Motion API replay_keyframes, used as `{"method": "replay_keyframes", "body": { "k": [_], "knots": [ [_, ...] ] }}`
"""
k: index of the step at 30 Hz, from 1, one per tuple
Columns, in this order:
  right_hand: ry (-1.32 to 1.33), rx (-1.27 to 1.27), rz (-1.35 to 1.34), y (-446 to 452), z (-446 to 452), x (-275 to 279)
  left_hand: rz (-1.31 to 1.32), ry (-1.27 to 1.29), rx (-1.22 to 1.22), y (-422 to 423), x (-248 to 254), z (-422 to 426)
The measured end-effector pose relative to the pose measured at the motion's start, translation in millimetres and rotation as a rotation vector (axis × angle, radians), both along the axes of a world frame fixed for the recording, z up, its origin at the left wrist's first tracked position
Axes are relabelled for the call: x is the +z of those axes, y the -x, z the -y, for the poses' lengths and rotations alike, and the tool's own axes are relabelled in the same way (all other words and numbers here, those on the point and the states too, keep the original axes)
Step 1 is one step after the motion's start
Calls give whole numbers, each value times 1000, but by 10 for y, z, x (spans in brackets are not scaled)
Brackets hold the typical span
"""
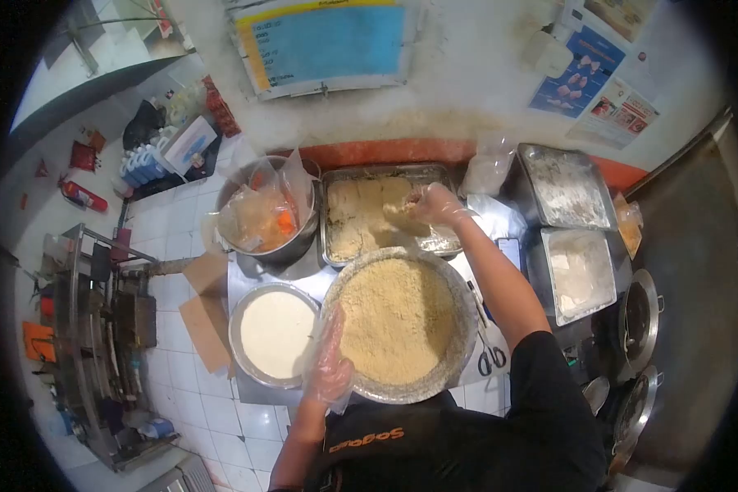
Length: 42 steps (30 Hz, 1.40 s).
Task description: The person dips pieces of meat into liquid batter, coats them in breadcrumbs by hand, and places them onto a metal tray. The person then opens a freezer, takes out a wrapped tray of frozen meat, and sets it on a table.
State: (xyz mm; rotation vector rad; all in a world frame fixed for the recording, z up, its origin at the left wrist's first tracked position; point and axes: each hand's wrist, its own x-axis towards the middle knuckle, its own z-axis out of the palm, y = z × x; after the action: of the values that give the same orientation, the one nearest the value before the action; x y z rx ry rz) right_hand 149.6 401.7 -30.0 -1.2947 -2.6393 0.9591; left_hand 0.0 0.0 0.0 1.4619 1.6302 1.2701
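Note:
A wide metal bowl full of pale yellow crumbs stands in front of me. At its left rim, my left hand in a clear plastic glove rests with fingers stretched along the edge and thumb apart. Beyond the bowl is a rectangular metal tray of crumb-coated pieces. My right hand, also gloved, is over the tray's right part. Its fingers are closed on a crumb-coated piece, whose kind I cannot make out.
Left of the bowl is a round pan of white powder. Behind it stands a metal pot with plastic bags inside. Scissors lie at the right, beside a phone. Farther right are metal containers and round pans.

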Motion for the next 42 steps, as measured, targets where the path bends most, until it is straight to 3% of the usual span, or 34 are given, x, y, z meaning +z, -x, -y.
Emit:
{"method": "replay_keyframes", "body": {
  "k": [2,7,11,14,17,20,22,24,26,27,30,32,34,37,40,42],
  "knots": [
    [108,55,63,51,72,42,-22,18,41,2,-40,131],
    [-142,228,182,217,-623,-1286,-44,4,98,51,-164,-129],
    [-284,221,112,153,-719,-1736,-122,122,94,53,104,-173],
    [-202,-177,211,176,-230,-904,-115,77,98,30,-14,-228],
    [-237,-198,174,208,-21,-1185,-99,32,66,95,-73,-277],
    [-43,241,193,184,110,-1054,13,-18,31,171,-199,-311],
    [-35,162,-122,139,129,-952,-52,14,80,240,-71,-379],
    [169,-111,-4,219,289,-144,-20,-45,135,431,4,-456],
    [237,-134,-257,34,262,-221,105,-206,192,727,-126,-635],
    [257,-194,-336,-53,278,-278,-144,-170,326,990,-224,-734],
    [321,-355,-532,-274,442,-332,-511,15,631,1606,528,-1172],
    [378,-428,-615,-414,650,-199,-597,112,599,2389,354,-1498],
    [403,-469,-667,-582,826,-187,-769,410,170,3127,162,-1772],
    [393,-509,-715,-830,1082,-113,-1123,1034,-252,2953,275,-2154],
    [363,-566,-723,-1037,1308,0,-1219,1112,-381,2899,154,-2367],
    [403,-608,-707,-1124,1454,72,-1247,944,-364,2920,0,-2414]
  ]
}}
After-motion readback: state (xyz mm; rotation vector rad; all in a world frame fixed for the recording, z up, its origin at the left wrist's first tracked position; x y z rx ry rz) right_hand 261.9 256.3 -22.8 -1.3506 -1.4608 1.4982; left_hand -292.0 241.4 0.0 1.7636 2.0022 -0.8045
